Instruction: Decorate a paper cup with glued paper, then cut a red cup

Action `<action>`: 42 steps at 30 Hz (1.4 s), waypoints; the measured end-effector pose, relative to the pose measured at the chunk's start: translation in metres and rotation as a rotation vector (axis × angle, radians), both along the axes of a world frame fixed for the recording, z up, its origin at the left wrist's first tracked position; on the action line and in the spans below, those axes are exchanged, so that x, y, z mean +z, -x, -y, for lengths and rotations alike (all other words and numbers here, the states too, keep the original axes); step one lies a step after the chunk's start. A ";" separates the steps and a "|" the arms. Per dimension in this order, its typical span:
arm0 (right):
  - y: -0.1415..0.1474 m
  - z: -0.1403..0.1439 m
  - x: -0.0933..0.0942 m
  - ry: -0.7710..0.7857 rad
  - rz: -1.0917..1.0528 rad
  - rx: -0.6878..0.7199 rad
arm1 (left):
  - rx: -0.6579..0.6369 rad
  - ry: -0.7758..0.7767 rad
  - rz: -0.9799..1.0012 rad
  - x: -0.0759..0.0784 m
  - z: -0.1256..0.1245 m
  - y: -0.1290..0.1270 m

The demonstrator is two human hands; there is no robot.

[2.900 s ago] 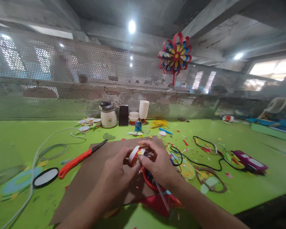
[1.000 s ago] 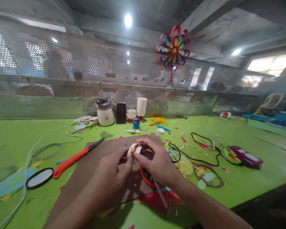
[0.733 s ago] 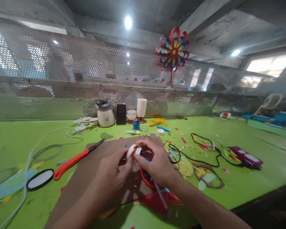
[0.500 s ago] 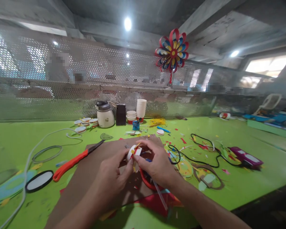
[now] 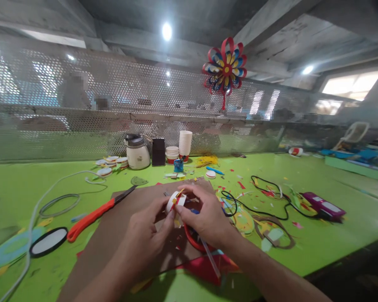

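Both of my hands meet over a brown cardboard sheet (image 5: 119, 235) on the green table (image 5: 318, 247). My left hand (image 5: 145, 239) and my right hand (image 5: 204, 216) pinch a small looped paper piece (image 5: 175, 200) of white, red and yellow strips between their fingertips. A red paper ring (image 5: 192, 239) and a clear stick (image 5: 211, 260) lie under my right hand. Red paper (image 5: 208, 268) lies near the table's front edge.
Orange-handled scissors (image 5: 91, 214) lie left of my hands, with a black-rimmed oval (image 5: 48, 242) and a grey cable (image 5: 59, 203) further left. A black cord (image 5: 264, 197) and purple tool (image 5: 323, 207) lie right. A kettle (image 5: 137, 153), phone (image 5: 158, 152) and stacked cups (image 5: 185, 144) stand by the mesh wall; a paper pinwheel (image 5: 225, 69) hangs above.
My hands have stayed over the cardboard, turning the paper piece slightly between the fingers. The view has drifted a little; nothing on the table has moved.
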State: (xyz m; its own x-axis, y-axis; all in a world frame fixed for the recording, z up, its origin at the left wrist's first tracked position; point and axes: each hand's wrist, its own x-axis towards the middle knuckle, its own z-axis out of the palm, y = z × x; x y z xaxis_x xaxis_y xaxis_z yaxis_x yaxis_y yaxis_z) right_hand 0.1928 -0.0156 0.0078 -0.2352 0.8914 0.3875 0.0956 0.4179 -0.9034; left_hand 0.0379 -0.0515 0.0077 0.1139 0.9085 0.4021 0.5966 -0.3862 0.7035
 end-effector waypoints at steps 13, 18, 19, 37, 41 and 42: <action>0.000 -0.001 0.001 0.114 -0.047 0.042 | 0.044 -0.051 0.029 -0.001 0.001 -0.007; 0.000 0.000 0.001 0.111 -0.079 0.052 | 0.074 -0.069 -0.029 -0.004 -0.003 -0.003; 0.000 0.001 0.001 0.110 -0.080 0.051 | 0.077 -0.073 -0.037 -0.005 -0.003 -0.003; -0.004 0.001 0.003 0.046 -0.065 0.077 | -0.113 0.070 0.179 0.006 -0.007 0.007; -0.003 0.000 0.003 0.055 -0.069 0.064 | -0.101 0.074 0.156 0.003 -0.006 0.006; -0.003 0.000 0.003 0.053 -0.071 0.061 | -0.096 0.069 0.143 0.003 -0.006 0.006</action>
